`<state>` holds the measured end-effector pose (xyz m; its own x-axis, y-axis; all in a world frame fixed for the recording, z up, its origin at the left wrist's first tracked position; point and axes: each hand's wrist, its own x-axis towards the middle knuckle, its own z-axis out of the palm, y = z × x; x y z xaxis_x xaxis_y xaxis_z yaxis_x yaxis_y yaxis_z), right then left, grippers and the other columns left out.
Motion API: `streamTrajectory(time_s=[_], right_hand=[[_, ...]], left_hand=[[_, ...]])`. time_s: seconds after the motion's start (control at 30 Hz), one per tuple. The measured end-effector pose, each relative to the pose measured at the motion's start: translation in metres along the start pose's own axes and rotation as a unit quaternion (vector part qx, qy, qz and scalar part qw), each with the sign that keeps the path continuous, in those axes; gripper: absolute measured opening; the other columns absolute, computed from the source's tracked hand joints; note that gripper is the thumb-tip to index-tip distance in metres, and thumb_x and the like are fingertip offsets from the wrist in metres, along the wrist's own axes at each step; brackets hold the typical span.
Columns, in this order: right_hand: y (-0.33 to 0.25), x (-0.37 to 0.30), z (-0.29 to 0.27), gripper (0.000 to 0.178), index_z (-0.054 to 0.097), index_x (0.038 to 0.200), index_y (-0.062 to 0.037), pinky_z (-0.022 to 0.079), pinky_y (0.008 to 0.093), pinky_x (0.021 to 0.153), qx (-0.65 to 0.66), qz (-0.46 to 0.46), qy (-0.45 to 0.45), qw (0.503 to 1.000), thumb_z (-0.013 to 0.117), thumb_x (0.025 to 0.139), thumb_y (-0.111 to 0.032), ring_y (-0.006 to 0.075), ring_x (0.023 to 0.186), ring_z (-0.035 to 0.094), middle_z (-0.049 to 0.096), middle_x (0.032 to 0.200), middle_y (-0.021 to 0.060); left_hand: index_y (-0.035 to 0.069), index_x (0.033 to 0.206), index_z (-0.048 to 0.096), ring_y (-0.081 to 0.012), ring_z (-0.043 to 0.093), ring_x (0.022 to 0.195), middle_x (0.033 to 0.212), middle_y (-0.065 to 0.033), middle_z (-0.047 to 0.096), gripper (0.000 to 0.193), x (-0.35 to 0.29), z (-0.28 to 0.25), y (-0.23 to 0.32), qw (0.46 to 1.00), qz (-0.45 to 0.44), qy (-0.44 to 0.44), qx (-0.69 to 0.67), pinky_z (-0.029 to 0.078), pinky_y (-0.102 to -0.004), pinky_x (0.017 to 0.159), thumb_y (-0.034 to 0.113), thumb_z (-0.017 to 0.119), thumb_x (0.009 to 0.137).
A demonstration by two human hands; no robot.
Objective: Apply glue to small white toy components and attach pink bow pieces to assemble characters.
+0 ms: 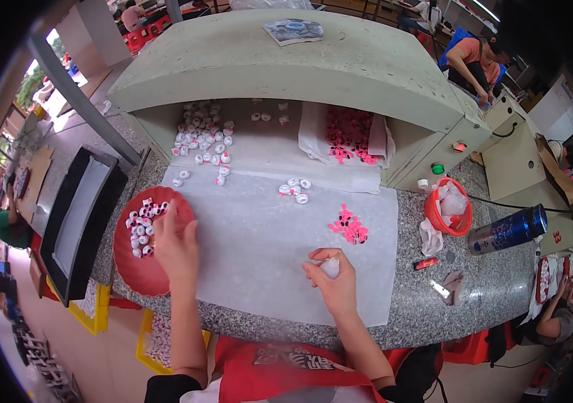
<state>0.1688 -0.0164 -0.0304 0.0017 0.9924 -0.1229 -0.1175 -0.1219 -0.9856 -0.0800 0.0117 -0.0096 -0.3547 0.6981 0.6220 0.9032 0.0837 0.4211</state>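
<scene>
One red bowl (147, 274) lies under our bent left hand (175, 247), grip unclear; our right hand (335, 283) clasps one white object (330, 268).

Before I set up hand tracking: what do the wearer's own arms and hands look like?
Left hand and right hand: no gloves visible. Forearms bare, no watch or cables seen, up to dark sleeves at the lower edge.

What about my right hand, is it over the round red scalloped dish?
No, your left hand is there; your right hand is over white paper.
</scene>
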Motion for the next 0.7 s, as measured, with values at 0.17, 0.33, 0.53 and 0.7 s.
streamTrajectory(time_s=[0.17, 0.33, 0.53, 0.7], right_hand=[[-0.001, -0.011, 0.001, 0.026, 0.042, 0.097, -0.0045, 0.047, 0.023, 0.057, -0.023, -0.05, -0.028, 0.998, 0.054, 0.077, 0.006, 0.0114, 0.071, 0.055, 0.052, 0.093, 0.007], [-0.002, -0.021, -0.017, 0.033, 0.037, 0.102, -0.005, 0.051, 0.0259, 0.064, 0.016, -0.044, -0.009, 0.999, 0.052, 0.076, 0.008, 0.0151, 0.079, 0.057, 0.052, 0.093, 0.0087], [-0.038, -0.021, -0.024, 0.032, 0.04, 0.103, -0.0019, 0.052, 0.0266, 0.065, 0.061, -0.06, 0.01, 0.996, 0.054, 0.076, 0.008, 0.0188, 0.08, 0.06, 0.055, 0.094, 0.0125], [-0.058, -0.025, -0.019, 0.033, 0.043, 0.104, 0.0019, 0.051, 0.0252, 0.06, 0.053, -0.067, 0.018, 0.996, 0.056, 0.074, 0.007, 0.0197, 0.074, 0.062, 0.058, 0.092, 0.0156]], left_hand=[[0.004, 0.107, 0.056, -0.0275, 0.058, 0.08, 0.092, -0.0127, 0.057, 0.038, 0.004, 0.098, 0.065, 0.974, 0.121, -0.142, -0.127, 0.048, -0.0345, 0.065, 0.004, 0.064, 0.07], [0.005, 0.112, 0.055, -0.0245, 0.06, 0.08, 0.096, -0.0119, 0.059, 0.041, -0.004, 0.136, 0.068, 0.958, 0.16, -0.234, -0.042, 0.048, -0.032, 0.063, 0.002, 0.063, 0.072], [0.002, 0.12, 0.048, -0.0208, 0.062, 0.083, 0.101, -0.0111, 0.059, 0.043, -0.014, 0.042, 0.081, 0.634, -0.279, -0.417, -0.589, 0.051, -0.0279, 0.07, 0.001, 0.059, 0.078], [-0.003, 0.117, 0.048, -0.0251, 0.062, 0.087, 0.102, -0.0134, 0.058, 0.04, -0.031, -0.009, 0.094, 0.472, -0.34, -0.333, -0.742, 0.05, -0.0295, 0.079, -0.005, 0.057, 0.078]])
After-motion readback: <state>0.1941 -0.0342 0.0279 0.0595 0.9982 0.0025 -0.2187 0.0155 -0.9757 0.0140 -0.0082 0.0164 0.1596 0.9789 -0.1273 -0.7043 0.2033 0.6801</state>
